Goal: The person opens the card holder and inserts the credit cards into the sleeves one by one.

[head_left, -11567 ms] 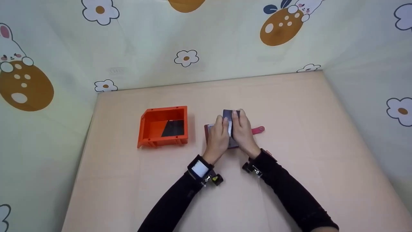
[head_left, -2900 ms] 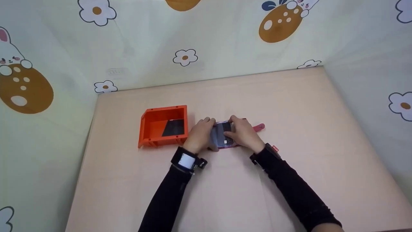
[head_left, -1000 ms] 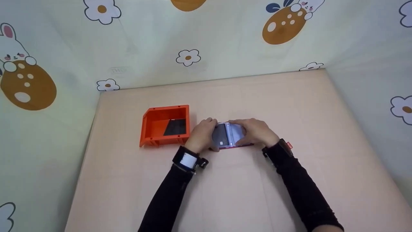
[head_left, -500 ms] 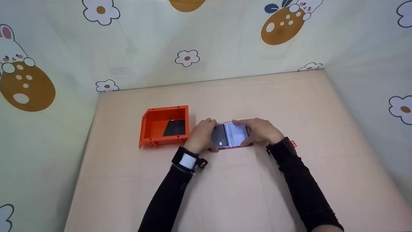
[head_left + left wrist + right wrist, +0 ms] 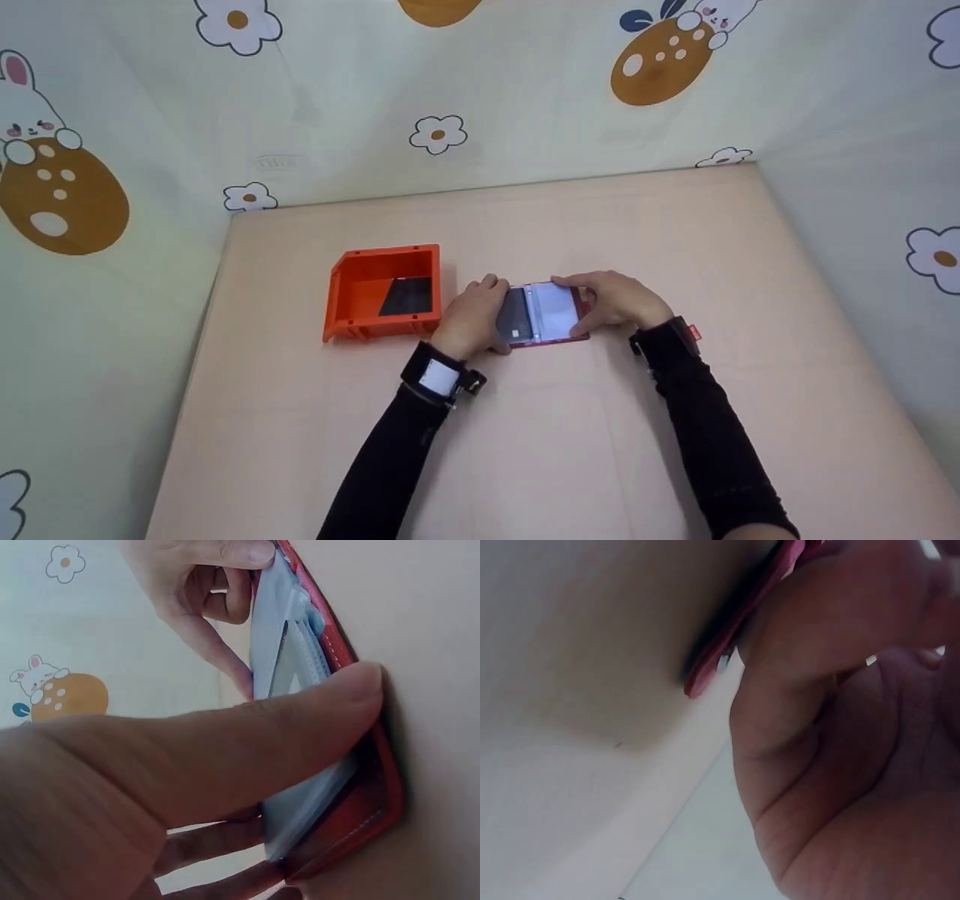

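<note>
A red card holder with clear plastic sleeves lies spread open on the table. Its left side shows a dark card in a sleeve, and the right side shows a pale sleeve. My left hand grips the left part, thumb along the near edge and fingers at the far edge. In the left wrist view the stitched red cover passes under that thumb. My right hand holds the right part between thumb and forefinger, at its near and far edges. The right wrist view shows a red strap with a metal snap beside the curled fingers.
An orange plastic bin stands just left of my left hand, with a dark flat piece inside it. The pale tabletop meets a patterned cloth wall at the back and sides.
Earlier, both hands held the dark sleeves raised. Later, a dark sleeve under my right hand gave way to the pale one on the right. My right hand has shifted rightward; the left stays put.
</note>
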The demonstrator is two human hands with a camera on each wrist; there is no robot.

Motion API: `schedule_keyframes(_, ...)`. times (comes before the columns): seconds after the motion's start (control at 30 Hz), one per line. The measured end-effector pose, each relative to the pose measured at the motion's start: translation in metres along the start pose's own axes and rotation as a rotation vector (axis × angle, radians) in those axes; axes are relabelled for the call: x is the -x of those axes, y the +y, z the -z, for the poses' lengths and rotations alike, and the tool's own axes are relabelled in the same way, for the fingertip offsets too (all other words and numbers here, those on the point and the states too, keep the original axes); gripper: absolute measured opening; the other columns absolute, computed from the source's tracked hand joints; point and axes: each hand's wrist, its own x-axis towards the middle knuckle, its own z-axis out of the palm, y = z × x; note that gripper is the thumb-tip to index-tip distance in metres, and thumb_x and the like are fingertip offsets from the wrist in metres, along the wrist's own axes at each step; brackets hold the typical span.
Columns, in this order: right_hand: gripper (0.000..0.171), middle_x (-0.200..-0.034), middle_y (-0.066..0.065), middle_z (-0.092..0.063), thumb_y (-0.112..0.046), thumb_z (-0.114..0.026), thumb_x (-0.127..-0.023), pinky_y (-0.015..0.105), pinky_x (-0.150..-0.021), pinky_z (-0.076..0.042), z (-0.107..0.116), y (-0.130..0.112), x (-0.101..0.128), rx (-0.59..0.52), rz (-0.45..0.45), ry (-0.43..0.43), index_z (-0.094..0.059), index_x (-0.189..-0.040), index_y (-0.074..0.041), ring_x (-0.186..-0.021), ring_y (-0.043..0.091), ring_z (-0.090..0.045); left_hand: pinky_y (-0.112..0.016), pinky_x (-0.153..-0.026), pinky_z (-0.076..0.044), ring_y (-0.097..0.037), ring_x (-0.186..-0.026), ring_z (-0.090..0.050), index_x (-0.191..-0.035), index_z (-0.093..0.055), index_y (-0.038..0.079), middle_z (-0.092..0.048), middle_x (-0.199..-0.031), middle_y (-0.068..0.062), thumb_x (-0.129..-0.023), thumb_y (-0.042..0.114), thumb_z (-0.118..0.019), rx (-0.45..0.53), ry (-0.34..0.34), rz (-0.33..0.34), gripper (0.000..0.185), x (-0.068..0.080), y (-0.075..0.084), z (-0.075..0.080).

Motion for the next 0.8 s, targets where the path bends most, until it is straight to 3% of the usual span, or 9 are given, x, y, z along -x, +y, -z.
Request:
schedule_keyframes(0.1, 0.092, -0.141, 0.013, -0.060, -0.027, -0.098, -0.068, 0.048, -0.104, -0.045, 0.000, 0.000, 0.000, 0.007, 0.002, 0.002, -0.056, -0.150, -0.030, -0.115, 0.029, -0.052, -0.046, -0.113, -0.047, -0.029, -0.136, -0.051, -0.152, -0.050, 0.013, -0.052, -0.153, -0.009, -0.078, 0.023, -0.093, 0.027, 0.064, -0.067, 0.087, 0.006, 0.001, 0.013)
schedule_keyframes(0.2, 0.092, -0.141, 0.013, -0.061, -0.028, -0.098, -0.068, 0.049, -0.107, -0.045, 0.000, -0.001, -0.001, 0.025, 0.011, 0.008, -0.056, -0.150, -0.029, -0.117, 0.030, -0.053, -0.043, -0.107, -0.052, -0.027, -0.128, -0.057, -0.145, -0.058, 0.015, -0.061, -0.142, -0.007, -0.086, 0.026, -0.086, 0.086, 0.237, -0.116, 0.066, 0.014, -0.008, 0.037)
schedule_keyframes(0.27, 0.092, -0.145, 0.014, -0.059, -0.029, -0.098, -0.068, 0.051, -0.110, -0.044, 0.000, -0.001, -0.001, 0.031, 0.013, 0.010, -0.056, -0.150, -0.028, -0.121, 0.030, -0.053, -0.039, -0.095, -0.056, -0.026, -0.111, -0.064, -0.134, -0.064, 0.014, -0.069, -0.122, -0.008, -0.091, 0.027, -0.081, 0.119, 0.362, -0.093, 0.047, 0.021, -0.023, 0.054)
schedule_keyframes(0.33, 0.092, -0.149, 0.014, -0.057, -0.029, -0.097, -0.069, 0.053, -0.113, -0.042, 0.000, -0.001, 0.000, 0.033, 0.017, 0.006, -0.055, -0.151, -0.027, -0.124, 0.031, -0.053, -0.038, -0.085, -0.056, -0.027, -0.095, -0.063, -0.121, -0.068, 0.010, -0.070, -0.104, -0.010, -0.095, 0.026, -0.077, 0.142, 0.417, -0.016, 0.031, 0.029, -0.044, 0.069)
schedule_keyframes(0.43, 0.092, -0.147, 0.015, -0.057, -0.029, -0.096, -0.071, 0.054, -0.113, -0.041, 0.001, -0.001, 0.000, 0.037, 0.012, -0.008, -0.054, -0.152, -0.027, -0.123, 0.032, -0.052, -0.040, -0.081, -0.053, -0.028, -0.085, -0.060, -0.110, -0.069, 0.006, -0.069, -0.093, -0.013, -0.097, 0.022, -0.075, 0.141, 0.362, 0.142, 0.022, 0.038, -0.077, 0.080)
schedule_keyframes(0.53, 0.093, -0.142, 0.014, -0.058, -0.030, -0.096, -0.071, 0.053, -0.112, -0.042, 0.001, -0.002, 0.000, 0.041, 0.001, -0.017, -0.053, -0.153, -0.027, -0.120, 0.032, -0.051, -0.042, -0.085, -0.053, -0.029, -0.086, -0.061, -0.109, -0.069, 0.002, -0.070, -0.094, -0.015, -0.095, 0.023, -0.076, 0.085, 0.264, 0.259, 0.025, 0.039, -0.099, 0.078)
schedule_keyframes(0.7, 0.092, -0.129, 0.014, -0.059, -0.029, -0.096, -0.072, 0.053, -0.108, -0.043, -0.002, -0.002, 0.000, 0.034, -0.010, -0.030, -0.052, -0.153, -0.027, -0.115, 0.032, -0.051, -0.039, -0.072, -0.047, -0.027, -0.071, -0.059, -0.090, -0.070, 0.005, -0.057, -0.069, -0.008, -0.091, 0.039, -0.079, -0.068, 0.240, 0.379, 0.035, 0.029, -0.108, 0.064)
schedule_keyframes(0.8, 0.092, -0.131, 0.015, -0.060, -0.028, -0.095, -0.072, 0.054, -0.109, -0.043, -0.003, -0.003, 0.000, 0.035, -0.010, -0.030, -0.052, -0.154, -0.026, -0.116, 0.032, -0.051, -0.040, -0.070, -0.048, -0.027, -0.068, -0.058, -0.088, -0.070, 0.005, -0.054, -0.064, -0.007, -0.085, 0.044, -0.083, -0.141, 0.243, 0.422, 0.041, 0.024, -0.106, 0.057)
